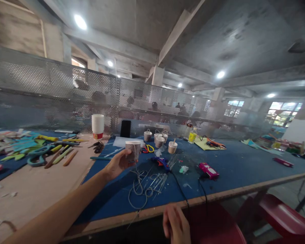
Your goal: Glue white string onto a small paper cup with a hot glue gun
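My left hand reaches out over the blue table top and grips a small paper cup wound with string, held upright above the table. A loose tangle of grey string lies just under and right of the cup. My right hand rests low at the table's front edge, fingers curled together, with nothing visible in it. A blue glue gun lies to the right of the cup.
Several string-wrapped cups stand behind, with yellow scissors, a pink glue gun and a white cup stack. Foam pieces and sticks lie left. A mesh screen backs the table; red chairs stand at right.
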`<state>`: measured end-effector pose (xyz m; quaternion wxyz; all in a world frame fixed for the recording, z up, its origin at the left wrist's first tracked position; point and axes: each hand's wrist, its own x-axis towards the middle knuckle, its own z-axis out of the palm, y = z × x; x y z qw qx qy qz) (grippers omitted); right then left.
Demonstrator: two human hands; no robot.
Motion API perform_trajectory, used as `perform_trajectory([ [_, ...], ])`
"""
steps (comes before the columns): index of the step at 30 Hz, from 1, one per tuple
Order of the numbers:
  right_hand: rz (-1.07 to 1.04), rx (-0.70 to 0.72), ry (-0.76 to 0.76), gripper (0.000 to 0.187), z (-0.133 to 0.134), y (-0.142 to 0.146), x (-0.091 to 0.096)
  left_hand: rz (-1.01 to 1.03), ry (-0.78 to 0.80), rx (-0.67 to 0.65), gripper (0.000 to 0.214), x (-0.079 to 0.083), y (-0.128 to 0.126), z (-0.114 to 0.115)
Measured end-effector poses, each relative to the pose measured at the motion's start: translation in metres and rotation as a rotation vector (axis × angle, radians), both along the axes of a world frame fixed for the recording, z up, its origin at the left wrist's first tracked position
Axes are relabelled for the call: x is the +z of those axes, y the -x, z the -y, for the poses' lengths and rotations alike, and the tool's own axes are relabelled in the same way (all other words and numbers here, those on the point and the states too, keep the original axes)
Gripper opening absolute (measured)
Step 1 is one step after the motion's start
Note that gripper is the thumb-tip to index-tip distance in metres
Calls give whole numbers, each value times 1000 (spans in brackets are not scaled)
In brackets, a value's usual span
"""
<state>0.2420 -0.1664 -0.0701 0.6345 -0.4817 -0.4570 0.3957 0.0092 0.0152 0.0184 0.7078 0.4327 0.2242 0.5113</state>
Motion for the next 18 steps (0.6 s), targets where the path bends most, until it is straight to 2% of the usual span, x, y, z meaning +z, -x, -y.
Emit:
perform_trajectory([
  [4,299,96,-264,29,-68,25,57,-10,-7,7,29,-2,1,-3],
  [7,531,64,-431,27,-127,40,87,-14,-13,27,30,1,1,-2],
  [11,759,93,-476,31,-177,54,100,4,-61,3,33,6,1,2],
  [13,790,113,-482,27,-188,58,102,19,-67,22,32,6,1,2],
  [18,688,243,-534,9,-199,59,107,18,-21,29,27,3,4,-3],
])
